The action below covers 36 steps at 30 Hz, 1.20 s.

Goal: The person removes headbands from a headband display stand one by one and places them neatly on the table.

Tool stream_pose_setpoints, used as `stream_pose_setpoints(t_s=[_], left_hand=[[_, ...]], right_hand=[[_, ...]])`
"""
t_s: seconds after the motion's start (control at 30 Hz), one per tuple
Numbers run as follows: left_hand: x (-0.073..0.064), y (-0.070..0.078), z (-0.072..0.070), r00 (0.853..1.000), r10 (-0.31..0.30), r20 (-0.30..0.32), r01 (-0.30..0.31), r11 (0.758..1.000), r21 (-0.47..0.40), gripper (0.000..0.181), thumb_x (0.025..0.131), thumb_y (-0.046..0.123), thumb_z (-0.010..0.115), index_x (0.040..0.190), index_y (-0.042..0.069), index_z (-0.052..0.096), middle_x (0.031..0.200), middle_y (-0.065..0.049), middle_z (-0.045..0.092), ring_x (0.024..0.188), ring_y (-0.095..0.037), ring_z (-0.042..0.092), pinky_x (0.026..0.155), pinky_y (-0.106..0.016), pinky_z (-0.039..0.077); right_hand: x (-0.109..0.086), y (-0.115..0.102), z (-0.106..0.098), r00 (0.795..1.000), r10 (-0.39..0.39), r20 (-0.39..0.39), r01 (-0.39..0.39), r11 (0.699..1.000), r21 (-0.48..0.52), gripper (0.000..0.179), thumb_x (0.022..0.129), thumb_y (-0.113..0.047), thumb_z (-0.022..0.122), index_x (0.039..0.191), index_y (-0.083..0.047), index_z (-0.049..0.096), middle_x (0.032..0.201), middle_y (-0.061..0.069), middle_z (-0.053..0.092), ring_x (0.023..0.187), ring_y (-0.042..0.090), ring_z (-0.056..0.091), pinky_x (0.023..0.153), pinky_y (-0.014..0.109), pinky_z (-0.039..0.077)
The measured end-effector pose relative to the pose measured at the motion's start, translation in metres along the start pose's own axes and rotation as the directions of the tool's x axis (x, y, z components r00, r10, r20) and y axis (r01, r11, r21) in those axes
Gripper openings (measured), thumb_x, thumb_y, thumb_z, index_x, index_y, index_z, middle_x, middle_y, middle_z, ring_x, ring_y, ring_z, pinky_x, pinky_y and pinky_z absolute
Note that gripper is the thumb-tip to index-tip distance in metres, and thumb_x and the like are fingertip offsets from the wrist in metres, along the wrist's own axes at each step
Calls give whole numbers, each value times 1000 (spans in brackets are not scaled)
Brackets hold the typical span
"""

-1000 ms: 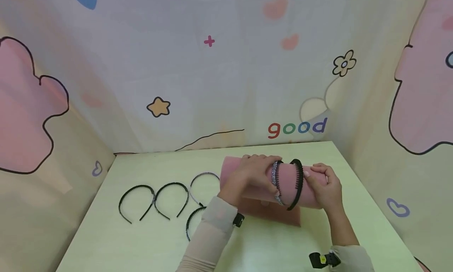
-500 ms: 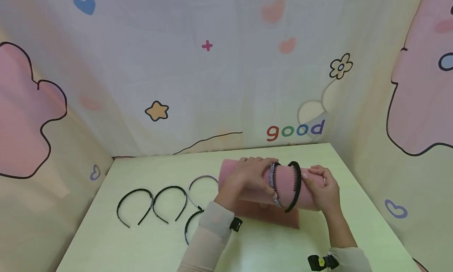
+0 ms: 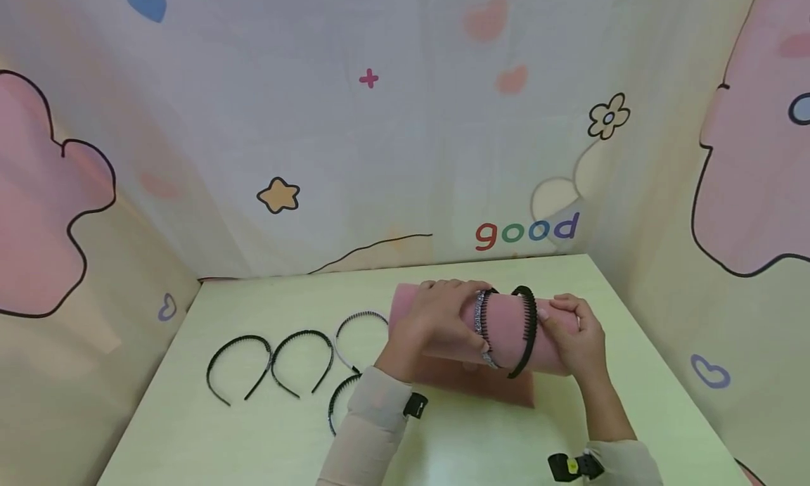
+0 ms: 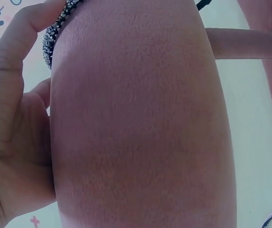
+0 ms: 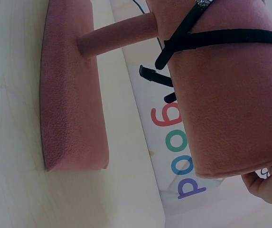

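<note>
A pink padded headband stand, a thick horizontal roll (image 3: 506, 335) on a short post (image 5: 119, 35) and flat base (image 3: 500, 387), is between the hands in the head view. My left hand (image 3: 443, 314) lies over the roll's left part and holds a glittery silver-and-black toothed headband (image 3: 479, 314) by its sides, thumb in front. In the left wrist view, fingers touch this headband's sparkling edge. To its right, a plain black toothed headband (image 3: 530, 331) wraps the roll. My right hand (image 3: 582, 335) grips the roll's right end, thumb on the front. Headband tips cross beneath the roll in the right wrist view.
Several more headbands lie on the pale table left of the stand: two dark ones (image 3: 243, 338) (image 3: 308, 331) side by side, a whitish one (image 3: 361, 314), and a dark one (image 3: 335, 394) partly behind the left sleeve. A patterned curtain (image 3: 380, 155) rises behind the table.
The glittery headband and my left hand have shifted slightly left along the roll, widening the gap to the black headband. My right hand keeps its grip on the roll's end.
</note>
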<state>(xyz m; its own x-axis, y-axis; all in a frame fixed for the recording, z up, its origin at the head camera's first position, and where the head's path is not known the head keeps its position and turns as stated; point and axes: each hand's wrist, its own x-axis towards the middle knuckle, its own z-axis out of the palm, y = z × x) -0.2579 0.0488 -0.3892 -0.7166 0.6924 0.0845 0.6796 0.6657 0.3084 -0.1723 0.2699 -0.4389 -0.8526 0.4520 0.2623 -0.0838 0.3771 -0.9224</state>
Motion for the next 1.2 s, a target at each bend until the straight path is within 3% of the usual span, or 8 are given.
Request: stream_pose_setpoints(t_s=[0.53, 0.83, 1.2], left_hand=[[-6, -5, -9, 1000, -19, -1, 19, 1000, -16, 87, 58, 49, 78, 135, 36, 40, 128, 11, 48, 116, -12, 42, 102, -40, 24], [-10, -11, -9, 1000, -28, 7, 29, 999, -35, 89, 58, 51, 78, 136, 36, 39, 129, 13, 47, 116, -12, 42, 102, -41, 24], [-14, -20, -13, 1000, -19, 5, 20, 999, -41, 87, 60, 50, 78, 136, 35, 40, 130, 12, 48, 116, -12, 43, 100, -43, 23]], right_hand=[[0, 1, 2, 1000, 18, 7, -18, 1000, 1, 45, 79, -25, 75, 113, -3, 56, 120, 4, 51, 112, 17, 44, 90, 33, 36], [-2, 1, -1, 999, 27, 28, -26, 999, -30, 47, 81, -30, 73, 116, -3, 54, 126, 7, 48, 119, 24, 41, 94, 46, 34], [-4, 0, 0, 999, 21, 31, -21, 1000, -7, 46, 83, -29, 72, 115, -3, 53, 126, 7, 48, 118, 24, 41, 94, 45, 34]])
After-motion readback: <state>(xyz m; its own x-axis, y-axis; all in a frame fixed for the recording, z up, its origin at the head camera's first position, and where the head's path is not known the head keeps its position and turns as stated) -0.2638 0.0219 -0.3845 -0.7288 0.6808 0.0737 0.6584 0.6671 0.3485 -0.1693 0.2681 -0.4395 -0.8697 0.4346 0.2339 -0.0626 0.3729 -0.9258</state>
